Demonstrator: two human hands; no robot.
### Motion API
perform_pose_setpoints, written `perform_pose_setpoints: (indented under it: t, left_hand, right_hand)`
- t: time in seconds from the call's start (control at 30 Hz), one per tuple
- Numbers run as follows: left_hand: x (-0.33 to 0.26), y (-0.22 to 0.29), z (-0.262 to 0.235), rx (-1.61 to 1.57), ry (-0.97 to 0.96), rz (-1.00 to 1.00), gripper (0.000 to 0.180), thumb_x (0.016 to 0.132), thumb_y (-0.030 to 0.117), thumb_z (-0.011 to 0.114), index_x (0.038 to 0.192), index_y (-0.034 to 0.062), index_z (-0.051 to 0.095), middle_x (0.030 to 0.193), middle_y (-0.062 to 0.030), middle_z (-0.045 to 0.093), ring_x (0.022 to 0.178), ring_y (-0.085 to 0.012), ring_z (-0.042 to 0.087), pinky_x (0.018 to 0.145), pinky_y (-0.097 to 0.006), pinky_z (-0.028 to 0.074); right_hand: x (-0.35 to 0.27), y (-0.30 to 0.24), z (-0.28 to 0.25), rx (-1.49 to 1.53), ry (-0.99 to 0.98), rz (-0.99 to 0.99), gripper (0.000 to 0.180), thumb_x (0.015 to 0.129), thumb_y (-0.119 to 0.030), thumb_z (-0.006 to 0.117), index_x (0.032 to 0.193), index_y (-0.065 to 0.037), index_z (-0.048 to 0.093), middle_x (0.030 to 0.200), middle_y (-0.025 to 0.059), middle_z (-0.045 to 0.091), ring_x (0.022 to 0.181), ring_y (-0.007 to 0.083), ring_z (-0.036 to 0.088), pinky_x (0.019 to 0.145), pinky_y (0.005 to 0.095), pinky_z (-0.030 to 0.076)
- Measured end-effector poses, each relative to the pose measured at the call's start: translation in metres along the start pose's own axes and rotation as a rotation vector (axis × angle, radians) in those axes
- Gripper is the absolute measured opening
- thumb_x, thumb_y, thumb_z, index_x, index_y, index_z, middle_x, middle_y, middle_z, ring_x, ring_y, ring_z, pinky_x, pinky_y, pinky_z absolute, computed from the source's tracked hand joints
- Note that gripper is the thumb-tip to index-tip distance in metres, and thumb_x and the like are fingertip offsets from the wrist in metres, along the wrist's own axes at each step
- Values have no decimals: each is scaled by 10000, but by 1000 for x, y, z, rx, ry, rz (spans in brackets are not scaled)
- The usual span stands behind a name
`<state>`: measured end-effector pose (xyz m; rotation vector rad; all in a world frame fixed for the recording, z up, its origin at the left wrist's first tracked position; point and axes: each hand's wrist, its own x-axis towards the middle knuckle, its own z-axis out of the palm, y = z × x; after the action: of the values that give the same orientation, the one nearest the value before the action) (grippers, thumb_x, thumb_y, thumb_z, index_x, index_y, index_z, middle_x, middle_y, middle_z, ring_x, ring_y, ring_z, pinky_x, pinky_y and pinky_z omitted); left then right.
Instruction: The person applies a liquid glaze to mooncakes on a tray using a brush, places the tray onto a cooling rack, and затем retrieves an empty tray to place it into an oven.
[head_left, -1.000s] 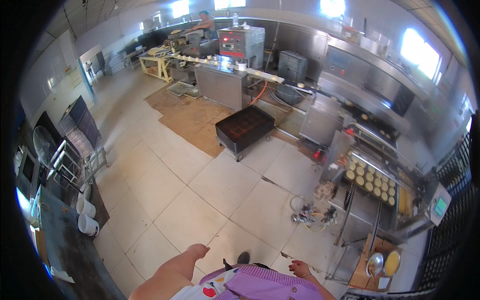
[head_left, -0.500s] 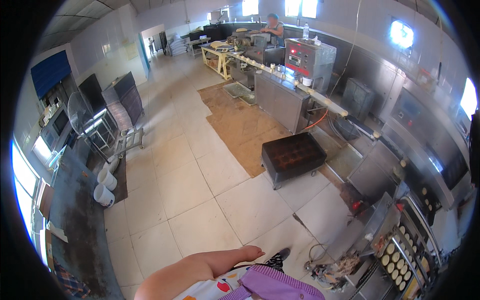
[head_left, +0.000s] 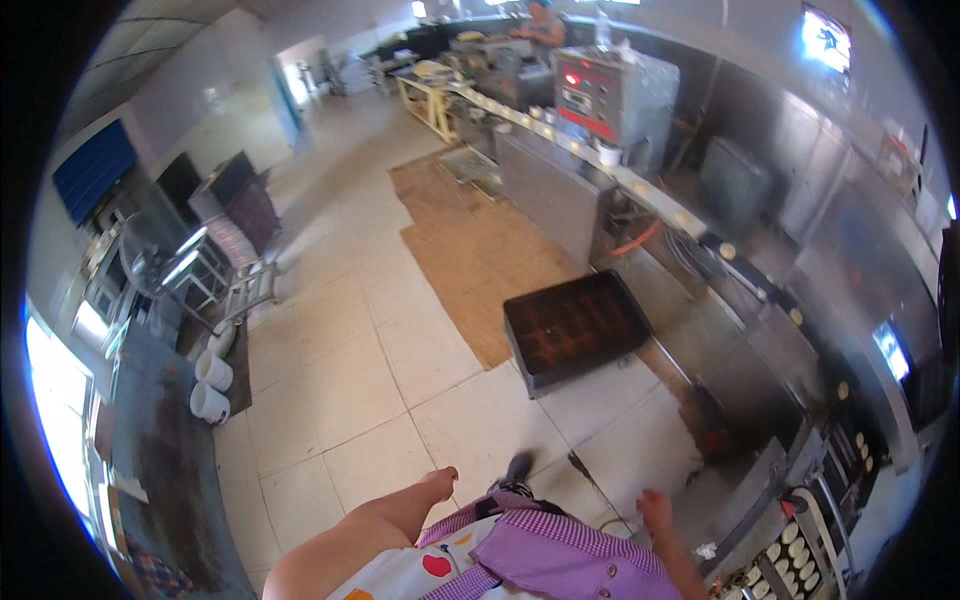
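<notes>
right hand back in view

the right hand (head_left: 656, 511), unseen half a second ago, shows again; it and the left hand (head_left: 438, 485) look empty, fingers loose. a black tray (head_left: 575, 325) (brown-stained inside) stands ahead on the tiled floor (head_left: 330, 400), blocking part of it; round pastries (head_left: 790, 562) sit lower right.

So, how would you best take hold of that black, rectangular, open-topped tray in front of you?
Probably grip the tray at opposite ends of its near rim, using left hand and right hand, from the person's side: that raised edge faces them across pale floor tiles, and it looks too wide for one hand.
</notes>
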<state>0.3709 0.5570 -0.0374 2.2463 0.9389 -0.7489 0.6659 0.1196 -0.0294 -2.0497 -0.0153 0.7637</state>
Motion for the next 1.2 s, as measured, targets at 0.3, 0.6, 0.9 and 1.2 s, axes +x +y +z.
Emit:
perform_pose_setpoints:
  t: [0.3, 0.6, 0.9, 1.2]
  left_hand:
    - [245, 141, -57, 9, -34, 257, 507, 700, 305, 702, 1133, 90, 550, 1131, -219, 531, 1044, -360, 532, 891, -416, 452]
    - [443, 363, -96, 126, -149, 308, 590, 703, 301, 712, 1150, -16, 493, 1181, -254, 489, 1079, -378, 512, 907, -425, 439]
    - [596, 405, -17, 477, -235, 113, 328, 852, 113, 458, 1146, -31, 489, 1184, -266, 507, 1060, -354, 561, 874, -425, 476]
    - [645, 388, -6, 580, -245, 287, 236, 830, 73, 452, 977, 28, 631, 1034, -189, 627, 972, -339, 611, 820, -413, 506]
  right_hand:
    - [107, -40, -22, 6, 22, 84, 308, 831, -100, 565, 1111, 29, 565, 936, 142, 655, 824, 193, 626, 753, 299, 497]
    - [187, -49, -2, 191, 40, 442, 301, 859, -71, 544, 1135, 50, 538, 959, 140, 650, 858, 192, 620, 785, 300, 481]
    - [264, -21, 15, 333, -99, 575, 277, 887, -83, 527, 1135, 39, 537, 990, 118, 643, 915, 170, 608, 817, 272, 469]
    - [295, 5, -12, 298, -58, 617, 274, 886, -100, 536, 1124, 34, 545, 973, 115, 649, 921, 168, 612, 818, 268, 468]
